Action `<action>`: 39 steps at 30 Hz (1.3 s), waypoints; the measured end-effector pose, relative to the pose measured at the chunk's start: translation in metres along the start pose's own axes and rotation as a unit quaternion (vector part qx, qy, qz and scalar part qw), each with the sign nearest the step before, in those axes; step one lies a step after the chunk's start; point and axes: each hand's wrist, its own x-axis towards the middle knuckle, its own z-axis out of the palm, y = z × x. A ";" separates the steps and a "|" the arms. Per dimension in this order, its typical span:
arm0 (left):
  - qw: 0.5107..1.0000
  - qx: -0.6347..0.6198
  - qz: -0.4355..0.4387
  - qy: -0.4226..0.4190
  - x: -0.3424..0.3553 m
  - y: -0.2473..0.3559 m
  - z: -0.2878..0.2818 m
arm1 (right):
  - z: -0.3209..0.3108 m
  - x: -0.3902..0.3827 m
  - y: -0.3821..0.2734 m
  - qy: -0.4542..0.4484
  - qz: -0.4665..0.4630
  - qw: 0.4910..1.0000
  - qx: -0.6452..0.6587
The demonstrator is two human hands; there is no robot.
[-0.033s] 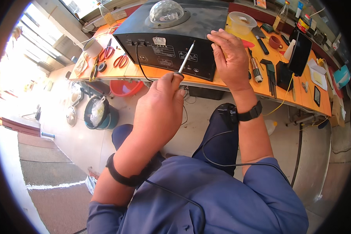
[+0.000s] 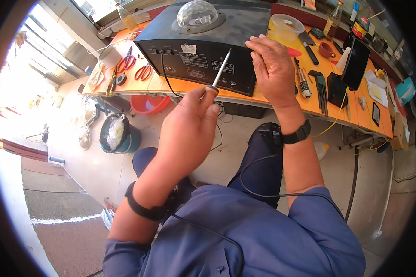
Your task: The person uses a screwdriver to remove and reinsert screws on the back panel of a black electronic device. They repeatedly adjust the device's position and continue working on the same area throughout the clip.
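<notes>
My left hand (image 2: pixel 189 131) is closed round the handle of a screwdriver (image 2: pixel 222 68), its silver shaft pointing up to the upper right of the back panel on a dark box-shaped device (image 2: pixel 189 78). I cannot tell whether the tip touches. A clear faceted dome (image 2: pixel 196 14) tops the device, and a black cable (image 2: pixel 167 78) runs from its panel. My right hand (image 2: pixel 272 69) is at the device's right top corner, fingers extended and partly curled over, holding nothing visible; contact with the edge is unclear.
The orange table (image 2: pixel 125 85) carries scissors (image 2: pixel 125 61), tape (image 2: pixel 121 79), hex keys (image 2: pixel 321 92), a driver tool (image 2: pixel 304 83), a cup (image 2: pixel 325 50) and a black screen (image 2: pixel 356 64). Below stand a red basin (image 2: pixel 148 104) and a bucket (image 2: pixel 125 143). A doorway is at left.
My left hand and the screwdriver handle have shifted very slightly, the fingers turning a little. My right hand and the device look the same.
</notes>
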 end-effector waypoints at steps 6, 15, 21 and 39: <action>0.811 -0.504 -0.287 -0.073 -0.004 0.002 -0.008 | -0.001 0.001 0.000 -0.005 -0.003 1.000 0.003; 0.997 0.060 -0.038 -0.007 -0.001 0.000 -0.001 | 0.000 0.000 0.002 0.006 -0.005 1.000 0.012; 0.791 -0.521 -0.308 -0.090 0.002 0.001 -0.014 | -0.001 0.000 0.001 -0.003 0.003 1.000 0.006; 0.918 -0.285 -0.263 -0.081 0.004 0.006 -0.008 | -0.001 0.001 0.001 0.001 -0.003 1.000 0.017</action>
